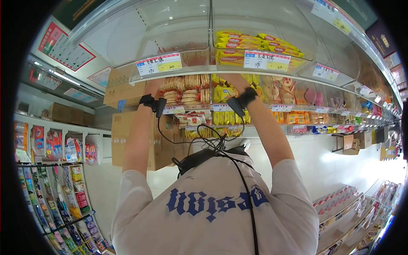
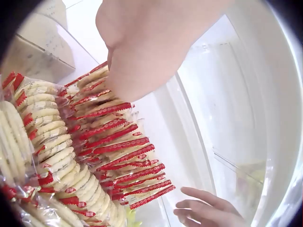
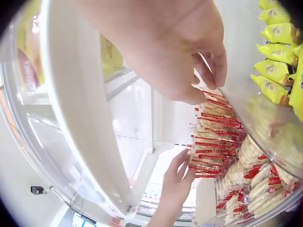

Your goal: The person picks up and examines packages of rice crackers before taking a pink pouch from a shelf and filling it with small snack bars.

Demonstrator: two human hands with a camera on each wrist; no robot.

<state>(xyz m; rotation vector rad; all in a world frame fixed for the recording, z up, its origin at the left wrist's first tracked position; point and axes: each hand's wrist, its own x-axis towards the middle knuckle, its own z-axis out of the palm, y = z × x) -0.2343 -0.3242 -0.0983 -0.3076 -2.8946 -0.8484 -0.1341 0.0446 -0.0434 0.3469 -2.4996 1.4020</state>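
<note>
Clear packets of round biscuits with red edges (image 2: 118,137) stand in a row in a transparent bin. At one end of the row, my left hand (image 2: 147,52) rests against the packets, its fingertips hidden in the left wrist view; the right wrist view shows that hand (image 3: 174,187) with fingers extended. By the opposite end, beside the clear divider, is my right hand (image 3: 184,56), fingers slightly bent and apart. Flatter stacks of biscuits (image 3: 260,189) lie beside the row. In the head view, the shelf edge partly covers both hands.
Yellow packets (image 3: 277,56) fill the bin beyond the divider. Above, a shelf edge (image 1: 199,70) carries price labels and more clear bins. Cardboard boxes (image 1: 131,140) stand at the left, and a black cable (image 1: 244,182) runs down over the shirt.
</note>
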